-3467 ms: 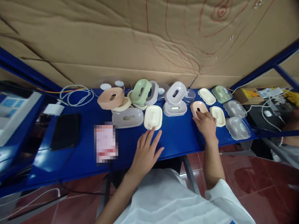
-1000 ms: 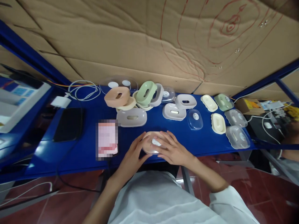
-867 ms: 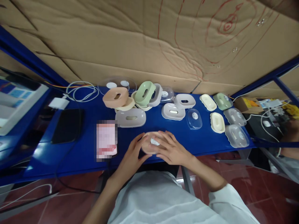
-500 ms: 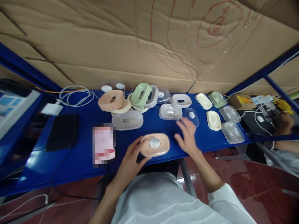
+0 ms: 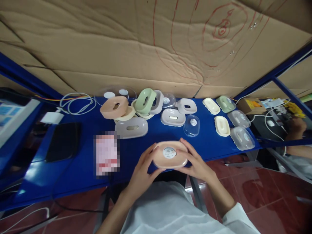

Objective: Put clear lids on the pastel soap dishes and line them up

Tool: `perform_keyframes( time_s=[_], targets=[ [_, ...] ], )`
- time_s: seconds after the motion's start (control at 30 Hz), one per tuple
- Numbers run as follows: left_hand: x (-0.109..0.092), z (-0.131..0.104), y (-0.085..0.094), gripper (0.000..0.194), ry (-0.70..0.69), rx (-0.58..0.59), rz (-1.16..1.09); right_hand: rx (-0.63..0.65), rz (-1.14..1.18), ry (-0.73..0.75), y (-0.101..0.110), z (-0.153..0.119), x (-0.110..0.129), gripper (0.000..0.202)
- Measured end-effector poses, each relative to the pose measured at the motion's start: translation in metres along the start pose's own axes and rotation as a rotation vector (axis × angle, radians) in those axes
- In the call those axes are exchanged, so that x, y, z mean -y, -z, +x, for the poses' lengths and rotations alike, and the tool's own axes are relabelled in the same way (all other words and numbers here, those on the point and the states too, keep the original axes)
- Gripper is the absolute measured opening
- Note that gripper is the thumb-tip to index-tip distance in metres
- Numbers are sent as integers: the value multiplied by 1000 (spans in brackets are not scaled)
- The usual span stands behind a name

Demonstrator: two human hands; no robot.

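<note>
A peach oval soap box (image 5: 170, 154) with a clear lid and a round white sticker sits at the near edge of the blue table (image 5: 83, 152). My left hand (image 5: 142, 170) grips its left end and my right hand (image 5: 196, 161) grips its right end. Behind it lie a clear lid (image 5: 191, 125), grey box parts (image 5: 173, 117) and a grey base (image 5: 131, 127).
Peach (image 5: 114, 107), green (image 5: 145, 100) and cream soap-box parts are piled at the back left, with more cream and clear pieces (image 5: 242, 137) at the right. A dark tablet (image 5: 63, 140), white cables (image 5: 76, 102) and a blurred card (image 5: 106, 154) lie left. Another person's hand (image 5: 296, 126) shows far right.
My right hand, which was reaching toward the clear lid, has come back onto the peach box. Both hands now hold the box, and it has shifted slightly right.
</note>
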State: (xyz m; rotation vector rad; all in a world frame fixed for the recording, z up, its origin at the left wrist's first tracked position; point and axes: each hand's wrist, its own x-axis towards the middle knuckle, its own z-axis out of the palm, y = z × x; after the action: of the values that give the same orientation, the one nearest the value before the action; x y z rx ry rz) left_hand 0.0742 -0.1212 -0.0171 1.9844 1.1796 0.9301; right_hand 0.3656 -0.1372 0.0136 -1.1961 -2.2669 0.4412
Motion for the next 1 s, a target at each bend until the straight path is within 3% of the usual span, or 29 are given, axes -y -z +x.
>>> perform_keyframes(
  time_s=[0.07,0.13,0.23,0.3,0.4,0.5,0.57,0.77,0.87,1.0],
  targets=[
    [-10,4,-7,82,-25,-32,-58,-93,-36,-5,12,-1,-6,71],
    [-18,7,-11,88,-53,-51,-90,-309,-168,-75,36,-2,-31,69],
    [-23,8,-12,83,-82,-18,-41,-662,-441,-303,79,-2,-94,78],
    [-21,6,-12,74,-77,-1,7,-703,-549,-462,96,2,-136,80],
    [-13,3,-12,63,-66,3,60,-570,-566,-589,95,14,-180,81],
    [-6,-1,-12,56,-61,-21,107,-368,-576,-603,84,28,-203,81],
    [-3,-3,-11,52,-62,-29,138,-272,-616,-620,87,38,-217,70],
    [-2,-5,-7,44,-66,-12,197,-196,-669,-832,141,59,-265,51],
    [-1,-5,-7,42,-61,-2,197,-111,-670,-865,153,60,-273,44],
    [0,-5,-9,40,-66,16,201,-63,-659,-809,144,52,-265,35]
  ],
)
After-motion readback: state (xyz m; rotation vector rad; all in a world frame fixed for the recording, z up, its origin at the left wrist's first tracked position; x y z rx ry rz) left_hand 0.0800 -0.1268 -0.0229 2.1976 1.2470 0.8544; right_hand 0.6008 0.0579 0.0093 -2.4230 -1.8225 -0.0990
